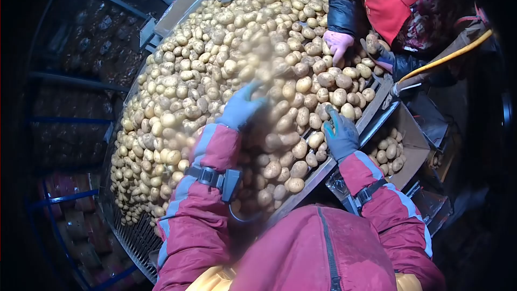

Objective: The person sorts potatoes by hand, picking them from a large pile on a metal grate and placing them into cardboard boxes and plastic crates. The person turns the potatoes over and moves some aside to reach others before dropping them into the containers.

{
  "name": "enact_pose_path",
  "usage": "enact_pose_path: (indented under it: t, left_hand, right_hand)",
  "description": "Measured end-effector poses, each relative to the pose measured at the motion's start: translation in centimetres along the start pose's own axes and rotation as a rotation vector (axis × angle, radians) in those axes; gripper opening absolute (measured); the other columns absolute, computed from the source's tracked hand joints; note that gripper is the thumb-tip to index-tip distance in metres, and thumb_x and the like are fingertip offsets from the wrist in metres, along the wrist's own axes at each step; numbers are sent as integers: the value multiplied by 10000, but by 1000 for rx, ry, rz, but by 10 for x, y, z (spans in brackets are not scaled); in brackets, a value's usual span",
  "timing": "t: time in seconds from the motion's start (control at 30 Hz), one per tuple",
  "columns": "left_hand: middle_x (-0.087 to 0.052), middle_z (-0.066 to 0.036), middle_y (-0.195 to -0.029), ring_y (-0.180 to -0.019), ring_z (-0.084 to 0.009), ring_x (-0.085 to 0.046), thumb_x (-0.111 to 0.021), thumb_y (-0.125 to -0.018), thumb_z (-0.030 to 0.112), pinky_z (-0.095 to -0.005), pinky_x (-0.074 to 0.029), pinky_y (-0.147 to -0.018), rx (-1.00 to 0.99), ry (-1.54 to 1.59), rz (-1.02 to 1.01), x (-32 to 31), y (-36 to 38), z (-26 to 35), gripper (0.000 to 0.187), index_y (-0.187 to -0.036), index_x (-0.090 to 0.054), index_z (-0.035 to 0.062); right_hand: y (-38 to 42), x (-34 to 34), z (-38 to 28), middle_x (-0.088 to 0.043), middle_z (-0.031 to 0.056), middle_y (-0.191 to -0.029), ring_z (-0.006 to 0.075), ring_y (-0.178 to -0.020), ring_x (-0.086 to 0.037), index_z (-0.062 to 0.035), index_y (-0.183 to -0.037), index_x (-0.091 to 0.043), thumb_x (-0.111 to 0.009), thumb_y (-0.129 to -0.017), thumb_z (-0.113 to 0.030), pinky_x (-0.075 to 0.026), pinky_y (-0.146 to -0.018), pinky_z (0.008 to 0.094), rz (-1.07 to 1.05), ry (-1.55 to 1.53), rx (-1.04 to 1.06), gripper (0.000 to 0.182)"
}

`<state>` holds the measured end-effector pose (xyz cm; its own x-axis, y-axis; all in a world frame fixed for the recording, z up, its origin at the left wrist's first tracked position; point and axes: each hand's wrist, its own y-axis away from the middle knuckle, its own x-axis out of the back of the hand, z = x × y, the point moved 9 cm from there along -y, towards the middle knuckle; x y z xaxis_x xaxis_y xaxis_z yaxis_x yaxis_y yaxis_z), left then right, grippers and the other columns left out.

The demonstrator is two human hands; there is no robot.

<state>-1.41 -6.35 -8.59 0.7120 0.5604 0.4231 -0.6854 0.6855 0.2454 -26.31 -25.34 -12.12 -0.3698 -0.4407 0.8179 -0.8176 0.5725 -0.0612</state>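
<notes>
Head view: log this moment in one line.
blue-gloved left hand over heaped round yellowish potatoes | blue-gloved right hand at grey metal rim | another person's pink-gloved hand at potatoes

Your left hand (245, 106) wears a light-blue glove; your right hand (342, 136) wears a duller, blue-grey one. Your puffy maroon fabric sleeves (200, 229) carry pale blue-grey stripes (202, 144), and your maroon jacket front (293, 248) has a dark zip (327, 242). The rounded potatoes (188, 81) you see are pale yellow, some mottled brown. The co-worker's hand (338, 44) shows a pink glove, the shiny padded sleeve (343, 5) blue-black, the cloth apron (385, 11) red.
</notes>
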Motion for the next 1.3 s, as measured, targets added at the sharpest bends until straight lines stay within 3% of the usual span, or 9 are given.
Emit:
enact_pose_path:
  t: [0.23,0.4,0.53,0.63,0.7,0.83,0.9,1.1,1.3]
  left_hand:
    - [-639,-79,-1269,-1134,-204,-613,-509,-1051,469,-340,-557,-878,425,989,-1,-38,63,37,502,-1421,-579,138]
    - [-573,-105,-1419,-1240,-250,-599,-483,-1054,493,-386,-537,-967,283,999,-70,-48,80,44,586,-1390,-560,18]
    - [-563,-47,-1428,-1284,-217,-554,-555,-1033,422,-379,-521,-966,289,1084,-64,-52,90,26,496,-1373,-601,64]
    - [-594,-66,-1369,-1196,-203,-599,-581,-1008,298,-365,-536,-973,231,911,-23,-42,90,12,464,-1396,-579,43]
    - [-667,-79,-1163,-945,-153,-637,-601,-972,163,-306,-571,-872,177,960,-2,-41,92,37,461,-1415,-569,42]
    - [-649,-73,-1224,-910,-124,-652,-600,-950,93,-292,-577,-817,331,656,64,-19,93,19,486,-1434,-571,74]
    - [-644,-60,-1254,-891,-112,-643,-613,-952,85,-270,-567,-795,151,669,75,-15,85,27,508,-1456,-548,67]
    - [-611,-66,-1343,-1086,-150,-621,-632,-957,63,-279,-514,-954,-50,554,97,-5,78,34,521,-1467,-529,57]
    - [-584,-174,-1402,-1341,-282,-521,-674,-921,91,-393,-405,-1139,-167,-36,197,2,106,24,523,-1422,-544,19]
  right_hand:
    - [2,3,-1,-660,127,-988,350,-950,-636,-169,-1372,-566,-662,-916,-257,-502,-860,468,49,-7,38,474]
    - [4,10,-3,-661,77,-930,314,-848,-646,-185,-1309,-637,-633,-897,-249,-519,-793,456,141,-7,81,417]
    - [3,10,-3,-664,79,-940,315,-875,-646,-181,-1316,-628,-607,-918,-275,-511,-811,458,125,-3,80,409]
    - [3,10,-4,-668,84,-957,312,-896,-648,-176,-1334,-615,-576,-939,-300,-503,-831,459,74,4,61,415]
    - [2,11,-5,-652,98,-964,329,-925,-635,-177,-1357,-597,-670,-895,-253,-502,-840,464,42,3,44,473]
    - [2,10,-4,-647,102,-950,331,-916,-634,-178,-1370,-585,-663,-898,-249,-503,-827,472,47,-10,59,484]
    - [2,10,-6,-647,105,-950,332,-913,-635,-177,-1371,-582,-659,-900,-243,-504,-826,473,36,-18,52,481]
    - [0,1,0,-655,115,-936,335,-902,-636,-165,-1342,-593,-632,-907,-237,-503,-828,468,22,18,-8,443]
    - [1,3,-2,-659,108,-929,331,-887,-634,-165,-1326,-606,-633,-911,-239,-499,-824,465,18,46,-13,423]
